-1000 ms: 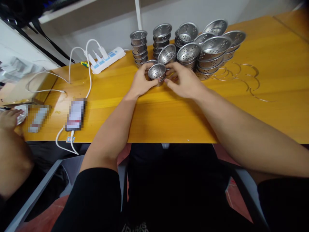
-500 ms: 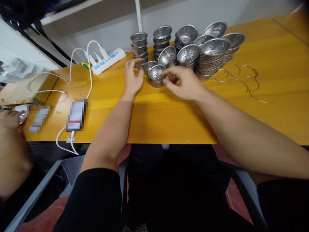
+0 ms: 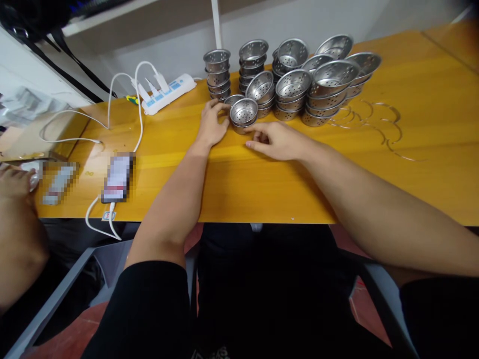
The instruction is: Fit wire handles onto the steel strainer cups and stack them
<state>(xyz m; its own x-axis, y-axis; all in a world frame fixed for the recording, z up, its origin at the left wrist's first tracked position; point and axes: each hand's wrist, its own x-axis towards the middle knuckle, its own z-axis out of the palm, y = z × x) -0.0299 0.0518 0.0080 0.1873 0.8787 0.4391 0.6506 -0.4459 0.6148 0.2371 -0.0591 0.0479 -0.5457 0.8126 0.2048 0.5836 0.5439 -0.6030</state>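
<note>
Small perforated metal cups stand in nested stacks along the back of the table. The front low stack has a cup [image 3: 244, 110] on top, with another cup's rim showing behind its left side. My left hand [image 3: 214, 124] is just left of this stack, its thumb and fingers apart and nothing seen in it. On the stack's right, my right hand [image 3: 275, 139] has its index fingertip at the lower edge of the cups. Its thumb is held away from the index finger, and the other fingers curl under. Whether either hand touches the metal is hard to tell.
Taller cup stacks [image 3: 333, 82] lean at the right, with loose curved wires [image 3: 389, 127] beyond them. A white power strip [image 3: 170, 94] with cables and a phone [image 3: 118, 177] lie on the left. Another person's hand [image 3: 17, 182] is at the far left edge.
My right hand has moved down from the front cup's rim toward its base. My left hand has drawn back slightly from the left tall stack, toward me and rightward.
</note>
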